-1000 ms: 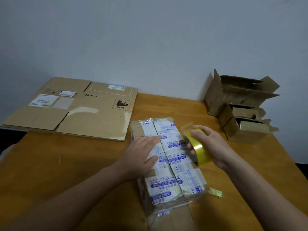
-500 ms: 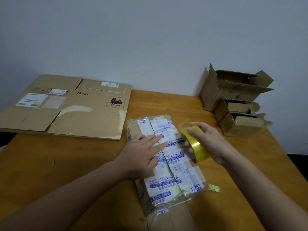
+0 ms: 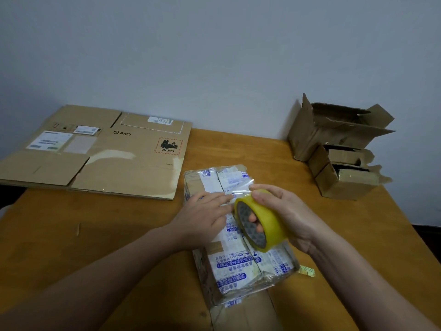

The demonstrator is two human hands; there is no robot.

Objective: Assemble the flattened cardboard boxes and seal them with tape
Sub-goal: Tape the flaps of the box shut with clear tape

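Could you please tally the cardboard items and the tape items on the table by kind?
Flattened cardboard box: 1
Box being taped: 1
Open boxes at right: 3, though the small two overlap
Yellow tape roll: 1
Loose tape scrap: 1
Total: 7

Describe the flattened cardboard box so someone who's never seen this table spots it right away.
Look at the orange-brown wooden table against the pale wall. On its far left corner lies the flattened brown cardboard box. Unlike the two torn, open cardboard boxes at far right, it lies flat and bears a PICO logo and a red-bordered UN 3481 label.
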